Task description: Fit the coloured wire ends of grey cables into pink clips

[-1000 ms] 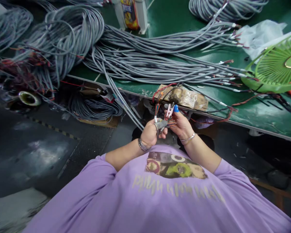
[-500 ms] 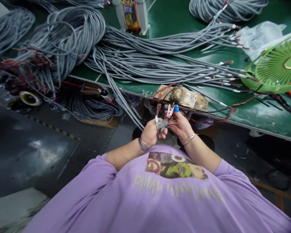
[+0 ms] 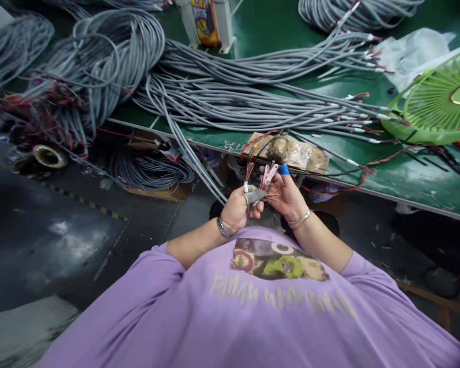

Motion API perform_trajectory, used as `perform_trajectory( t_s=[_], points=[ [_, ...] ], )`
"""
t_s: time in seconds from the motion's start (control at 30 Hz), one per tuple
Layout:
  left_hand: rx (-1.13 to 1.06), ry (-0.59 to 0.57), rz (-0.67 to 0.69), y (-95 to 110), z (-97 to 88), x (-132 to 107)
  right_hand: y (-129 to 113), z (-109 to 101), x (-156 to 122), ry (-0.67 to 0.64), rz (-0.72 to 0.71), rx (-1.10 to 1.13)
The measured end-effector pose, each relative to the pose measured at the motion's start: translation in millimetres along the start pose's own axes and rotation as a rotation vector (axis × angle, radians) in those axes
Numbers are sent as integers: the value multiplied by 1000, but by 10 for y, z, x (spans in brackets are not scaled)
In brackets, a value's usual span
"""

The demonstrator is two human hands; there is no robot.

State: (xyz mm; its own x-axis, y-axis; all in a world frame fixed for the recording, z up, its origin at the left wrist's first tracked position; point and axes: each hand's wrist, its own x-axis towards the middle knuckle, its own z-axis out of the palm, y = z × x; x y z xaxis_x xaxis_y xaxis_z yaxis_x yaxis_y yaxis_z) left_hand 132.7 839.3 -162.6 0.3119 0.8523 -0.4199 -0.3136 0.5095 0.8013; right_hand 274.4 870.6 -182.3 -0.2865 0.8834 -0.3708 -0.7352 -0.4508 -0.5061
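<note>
Several grey cables point(image 3: 209, 176) run down from the bench into my left hand point(image 3: 235, 208), which is closed around their ends. A grey wrap covers its thumb. Thin coloured wires point(image 3: 249, 171) fan out of a white-banded cable end, and more bare-tipped wires point toward the other hand. A pale pink clip point(image 3: 269, 175) stands among these wires, its two handles spread upward. My right hand point(image 3: 290, 200) is beside it, palm turned up, the blue-covered thumb raised apart from the clip. Its other fingers are partly hidden behind the wires and clip.
Long bundles of grey cable point(image 3: 230, 105) lie across the green bench point(image 3: 414, 176), with a large coil point(image 3: 118, 56) at left. A taped block point(image 3: 291, 151) sits at the front edge. A green fan point(image 3: 440, 99) stands at right. More coiled cable point(image 3: 149, 171) rests below.
My right thumb has lifted away from the pink clip, and the right hand has shifted slightly right. The clip's handles look wider apart. My left hand stays nearly still with the cables.
</note>
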Motion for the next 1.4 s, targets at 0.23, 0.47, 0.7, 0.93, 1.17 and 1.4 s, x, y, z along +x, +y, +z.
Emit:
perform_trajectory(
  t_s=[0.23,0.47,0.7,0.93,1.17,1.4],
  points=[
    [47,-26,-8,-4,3,-116,-25,-44,-49,3,37,17],
    [59,4,16,12,-8,-210,-12,-102,-84,-43,84,-31],
    [80,51,71,-65,-50,-168,-10,-207,-180,-97,183,-222],
    [237,19,136,-168,-103,-151,-109,-233,-194,-142,144,-509],
    [357,-99,96,-187,-123,-141,-190,-152,-173,-165,8,-758],
    [391,-201,-105,-136,-105,-126,-132,-103,-196,-194,-38,-748]
  ],
)
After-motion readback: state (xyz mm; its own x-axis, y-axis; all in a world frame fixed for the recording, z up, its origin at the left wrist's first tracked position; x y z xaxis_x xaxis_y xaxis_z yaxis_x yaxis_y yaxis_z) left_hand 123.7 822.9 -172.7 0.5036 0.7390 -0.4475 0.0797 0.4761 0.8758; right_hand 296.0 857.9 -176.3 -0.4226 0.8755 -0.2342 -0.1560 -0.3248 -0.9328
